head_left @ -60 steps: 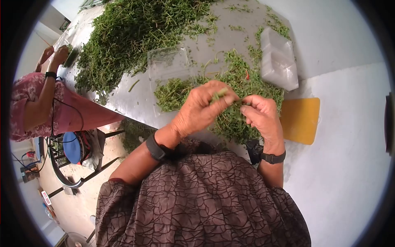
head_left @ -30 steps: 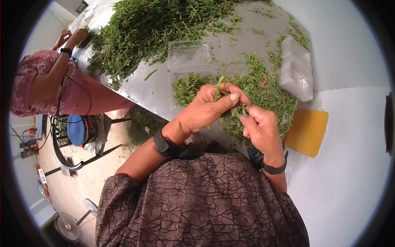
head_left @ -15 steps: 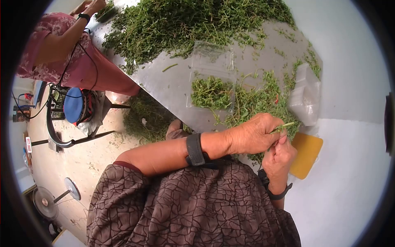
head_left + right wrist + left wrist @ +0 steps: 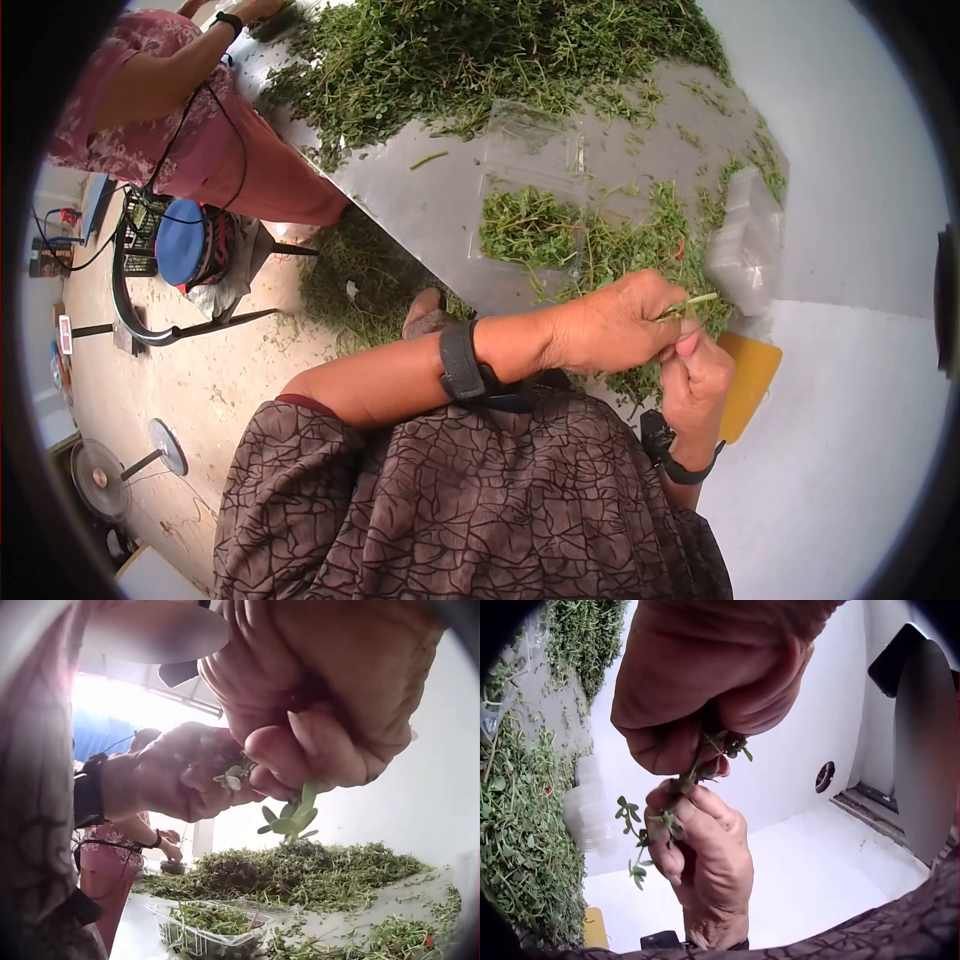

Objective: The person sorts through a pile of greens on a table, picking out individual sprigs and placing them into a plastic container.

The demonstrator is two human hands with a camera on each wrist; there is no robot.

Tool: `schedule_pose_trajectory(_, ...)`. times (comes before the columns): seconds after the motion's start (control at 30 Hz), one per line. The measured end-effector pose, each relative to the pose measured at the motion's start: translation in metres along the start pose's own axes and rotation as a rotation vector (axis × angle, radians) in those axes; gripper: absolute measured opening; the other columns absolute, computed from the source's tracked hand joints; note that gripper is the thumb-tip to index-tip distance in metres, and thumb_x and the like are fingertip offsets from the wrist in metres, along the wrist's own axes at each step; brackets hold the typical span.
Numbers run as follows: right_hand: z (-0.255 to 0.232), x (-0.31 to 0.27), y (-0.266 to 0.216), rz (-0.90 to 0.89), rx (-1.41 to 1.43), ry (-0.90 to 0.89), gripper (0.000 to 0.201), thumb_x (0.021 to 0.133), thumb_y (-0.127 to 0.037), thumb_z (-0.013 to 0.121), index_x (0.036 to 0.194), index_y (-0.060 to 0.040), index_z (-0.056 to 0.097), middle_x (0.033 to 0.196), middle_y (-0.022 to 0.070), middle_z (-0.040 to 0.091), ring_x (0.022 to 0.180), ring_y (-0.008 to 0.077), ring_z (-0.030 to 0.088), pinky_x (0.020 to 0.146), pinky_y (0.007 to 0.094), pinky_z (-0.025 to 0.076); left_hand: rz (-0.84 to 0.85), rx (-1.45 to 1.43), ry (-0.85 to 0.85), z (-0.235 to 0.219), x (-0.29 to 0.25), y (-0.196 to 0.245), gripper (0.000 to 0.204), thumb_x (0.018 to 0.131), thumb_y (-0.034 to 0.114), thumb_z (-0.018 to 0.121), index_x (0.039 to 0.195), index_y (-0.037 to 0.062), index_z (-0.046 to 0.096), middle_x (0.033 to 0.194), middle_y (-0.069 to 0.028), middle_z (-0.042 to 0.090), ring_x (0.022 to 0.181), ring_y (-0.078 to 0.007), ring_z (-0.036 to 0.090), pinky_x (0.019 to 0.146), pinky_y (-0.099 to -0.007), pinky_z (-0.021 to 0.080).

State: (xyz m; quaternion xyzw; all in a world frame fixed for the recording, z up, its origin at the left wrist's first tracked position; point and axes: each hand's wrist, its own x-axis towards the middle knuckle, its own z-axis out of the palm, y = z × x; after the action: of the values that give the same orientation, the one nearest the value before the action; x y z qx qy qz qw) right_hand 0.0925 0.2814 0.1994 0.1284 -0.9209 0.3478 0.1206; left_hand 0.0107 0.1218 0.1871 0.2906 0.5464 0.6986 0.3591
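My left hand grips leafy green sprigs, and a pale cut stem pokes out past its fingers. Right up against it, my right hand pinches the leafy part of a sprig between thumb and forefinger. Small rounded leaves hang below the fingers in the right wrist view. Both hands are raised over the near edge of a loose heap of the same greens. To the left of that heap lies an opened clear plastic box with greens in one half.
A large mound of greens covers the far part of the metal table. Stacked clear boxes stand by the wall at right, near a yellow board. Another person in pink works at left. Greens lie on the floor.
Both hands have moved right and towards the body, and have come close together. The left arm now reaches across the front. The head view has turned, shifting the table to the right.
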Motion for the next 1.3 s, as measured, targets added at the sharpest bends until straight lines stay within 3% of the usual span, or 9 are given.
schedule_pose_trajectory(0.17,-0.003,0.001,-0.012,0.254,0.311,-0.136,0.013,0.081,0.009,0.051,0.088,0.0039,0.06,0.073,0.0061,0.062,0.053,0.0128,0.053,0.047,0.0248,0.041,0.04,-0.146,-0.03,-0.012,-0.001,-0.009,0.026,0.095,0.018,0.051,0.079,0.0,0.061,0.067,-0.0011,0.057,0.063,-0.008,0.051,0.059,-0.0253,0.043)
schedule_pose_trajectory(0.4,0.01,0.002,0.021,0.303,0.429,-0.108,0.01,0.085,0.002,0.051,0.089,0.0034,0.06,0.073,0.0039,0.06,0.052,0.0088,0.049,0.046,0.0226,0.039,-0.099,-0.078,0.047,-0.004,0.002,-0.001,0.028,0.096,0.019,0.051,0.078,0.0004,0.063,0.067,0.0004,0.056,0.059,-0.0073,0.049,0.054,-0.0234,0.041)
schedule_pose_trajectory(0.47,0.013,0.011,0.044,0.108,-0.284,0.133,0.011,0.086,-0.002,0.053,0.089,0.0034,0.062,0.071,0.0042,0.059,0.052,0.0075,0.048,0.046,0.0227,0.039,-0.069,-0.204,-0.059,-0.002,-0.005,0.009,0.025,0.095,0.017,0.051,0.08,0.0011,0.064,0.067,0.0,0.058,0.057,-0.0072,0.05,0.052,-0.0236,0.042)
schedule_pose_trajectory(0.5,0.012,0.013,0.05,0.406,-0.029,0.143,0.015,0.088,-0.006,0.054,0.092,0.0036,0.064,0.07,0.0042,0.059,0.052,0.0066,0.048,0.046,0.0226,0.039,-0.083,-0.121,-0.114,-0.003,-0.008,0.015,0.024,0.095,0.017,0.051,0.082,0.0016,0.064,0.069,-0.0002,0.059,0.058,-0.0072,0.051,0.052,-0.0234,0.043)
schedule_pose_trajectory(0.53,0.009,0.016,0.052,0.398,-0.027,0.142,0.015,0.088,-0.006,0.054,0.092,0.0036,0.064,0.07,0.0042,0.059,0.052,0.0066,0.048,0.046,0.0226,0.039,-0.091,-0.038,-0.152,-0.005,-0.011,0.018,0.022,0.094,0.016,0.05,0.083,0.0021,0.064,0.07,-0.0005,0.06,0.059,-0.0072,0.053,0.053,-0.0232,0.044)
schedule_pose_trajectory(0.63,0.004,0.028,0.027,0.64,0.29,0.213,0.021,0.092,-0.009,0.053,0.104,0.0038,0.065,0.071,0.0025,0.06,0.053,0.0054,0.05,0.046,0.0202,0.039,-0.129,-0.085,0.209,-0.041,-0.016,0.032,0.02,0.096,0.02,0.05,0.088,0.0081,0.064,0.075,0.0005,0.061,0.063,-0.0047,0.054,0.053,-0.0182,0.041)
schedule_pose_trajectory(0.8,0.034,0.057,0.008,0.521,0.543,0.076,0.024,0.093,-0.012,0.055,0.109,0.0033,0.064,0.074,0.0038,0.063,0.056,0.0064,0.055,0.048,0.0195,0.041,0.025,-0.165,0.494,-0.094,-0.037,0.011,0.02,0.097,0.025,0.052,0.094,0.0077,0.063,0.084,-0.0011,0.063,0.072,-0.006,0.054,0.062,-0.0204,0.044)
schedule_pose_trajectory(0.97,0.076,0.069,0.024,0.395,0.481,-0.07,0.029,0.094,-0.016,0.057,0.114,0.0035,0.061,0.073,0.0043,0.062,0.06,0.0094,0.06,0.054,0.0227,0.045,-0.035,-0.165,0.57,-0.104,-0.04,-0.019,0.023,0.096,0.026,0.053,0.097,0.0051,0.062,0.09,-0.0035,0.063,0.076,-0.0078,0.054,0.069,-0.0222,0.044)
schedule_pose_trajectory(1.3,0.061,0.036,0.04,0.465,0.42,-0.094,0.023,0.093,-0.014,0.057,0.104,0.0043,0.064,0.065,0.0032,0.059,0.059,0.0099,0.061,0.052,0.0232,0.044,-0.06,-0.323,0.586,-0.102,-0.054,-0.036,0.023,0.098,0.015,0.044,0.114,0.0011,0.053,0.11,-0.0091,0.059,0.095,-0.0155,0.059,0.08,-0.0277,0.046)
